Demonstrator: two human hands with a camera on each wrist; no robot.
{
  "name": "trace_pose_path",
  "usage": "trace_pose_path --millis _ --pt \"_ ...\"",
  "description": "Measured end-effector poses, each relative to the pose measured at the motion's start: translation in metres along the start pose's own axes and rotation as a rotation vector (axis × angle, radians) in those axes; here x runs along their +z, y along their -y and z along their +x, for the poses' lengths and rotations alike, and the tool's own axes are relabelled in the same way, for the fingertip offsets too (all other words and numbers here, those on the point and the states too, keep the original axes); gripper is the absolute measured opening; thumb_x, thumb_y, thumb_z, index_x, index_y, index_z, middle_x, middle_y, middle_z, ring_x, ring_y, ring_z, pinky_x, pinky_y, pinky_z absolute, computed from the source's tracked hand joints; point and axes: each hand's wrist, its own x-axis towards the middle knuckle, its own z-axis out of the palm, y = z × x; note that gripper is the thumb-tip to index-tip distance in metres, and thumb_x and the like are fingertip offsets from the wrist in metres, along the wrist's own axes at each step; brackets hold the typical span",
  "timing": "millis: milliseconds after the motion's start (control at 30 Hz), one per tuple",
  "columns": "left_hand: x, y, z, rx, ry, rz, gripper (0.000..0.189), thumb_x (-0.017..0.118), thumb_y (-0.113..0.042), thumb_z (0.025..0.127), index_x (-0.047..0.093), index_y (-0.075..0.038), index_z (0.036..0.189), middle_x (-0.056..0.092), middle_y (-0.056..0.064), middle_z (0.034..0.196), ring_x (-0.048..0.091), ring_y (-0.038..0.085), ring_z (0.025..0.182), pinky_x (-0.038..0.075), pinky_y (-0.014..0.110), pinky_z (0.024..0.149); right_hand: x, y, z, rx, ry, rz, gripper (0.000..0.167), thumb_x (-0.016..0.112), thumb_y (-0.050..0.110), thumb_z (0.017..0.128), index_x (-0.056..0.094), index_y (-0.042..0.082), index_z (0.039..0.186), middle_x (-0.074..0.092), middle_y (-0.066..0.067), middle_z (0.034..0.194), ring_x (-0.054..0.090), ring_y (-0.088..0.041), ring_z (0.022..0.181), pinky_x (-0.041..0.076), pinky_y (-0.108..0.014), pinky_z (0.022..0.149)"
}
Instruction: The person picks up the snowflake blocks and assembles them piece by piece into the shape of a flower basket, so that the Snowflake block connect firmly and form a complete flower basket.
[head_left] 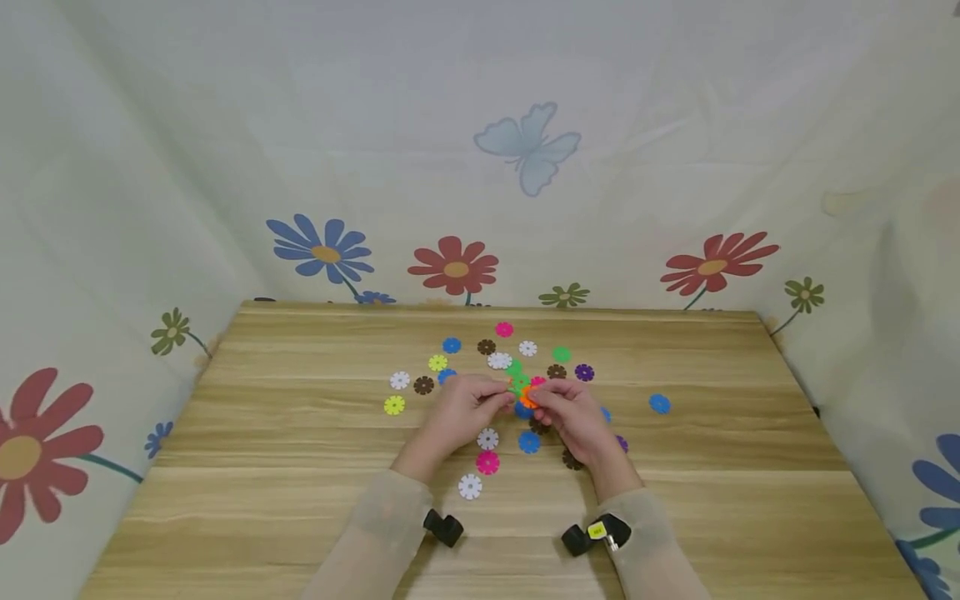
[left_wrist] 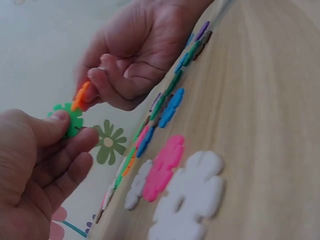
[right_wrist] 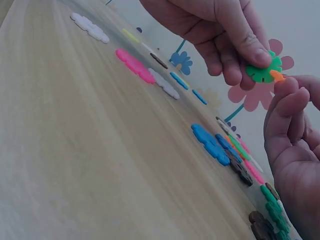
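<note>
My left hand point(head_left: 470, 406) pinches a green notched plastic disc point(left_wrist: 70, 119) between thumb and fingers. Opposite it, my right hand point(head_left: 573, 414) holds an orange notched disc point(left_wrist: 81, 96) by its edge. The two discs meet at their rims, the orange one set crosswise to the green, as the right wrist view also shows. Both hands are raised over the table, above a loose cluster of flat snowflake discs. Part of the orange disc is hidden by the right fingers.
Discs in several colours lie scattered on the wooden table point(head_left: 300, 467). Nearest me are a white disc point(head_left: 470, 487) and a pink disc point(head_left: 487, 462); a blue disc point(head_left: 660, 404) lies apart on the right. A flower-printed curtain point(head_left: 375, 125) hangs behind the table.
</note>
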Motion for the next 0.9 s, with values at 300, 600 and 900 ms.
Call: trace_pose_path --millis 300,600,900 --pt "0.002 -0.006 -0.001 0.043 -0.022 0.065 0.019 0.077 -0.005 0.102 0.082 0.004 0.118 0.081 0.010 0.093 0.076 0.017 0.079 0.062 0.024 0.073 0.004 0.003 0.000 0.055 -0.020 0.039 0.025 0.066 0.002 0.106 0.078 0.012 0.087 0.072 0.001 0.079 0.064 -0.008 0.068 0.053 -0.017 0.064" --pt "0.007 0.002 0.002 -0.148 0.097 0.111 0.020 0.077 -0.019 0.104 0.082 -0.006 0.119 0.079 -0.001 0.101 0.070 0.008 0.084 0.060 0.026 0.076 -0.024 0.008 -0.002 0.020 -0.055 0.014 0.021 0.064 0.000 0.105 0.075 0.014 0.094 0.073 0.000 0.083 0.068 -0.011 0.072 0.052 -0.019 0.064" --pt "0.018 0.006 -0.002 -0.170 0.280 0.301 0.048 0.076 -0.028 0.104 0.069 -0.012 0.149 0.061 0.001 0.104 0.053 0.015 0.086 0.049 0.029 0.074 -0.047 0.014 -0.005 0.014 -0.150 0.023 0.024 0.069 0.001 0.106 0.075 0.002 0.130 0.078 -0.003 0.099 0.076 -0.012 0.083 0.061 -0.020 0.076"
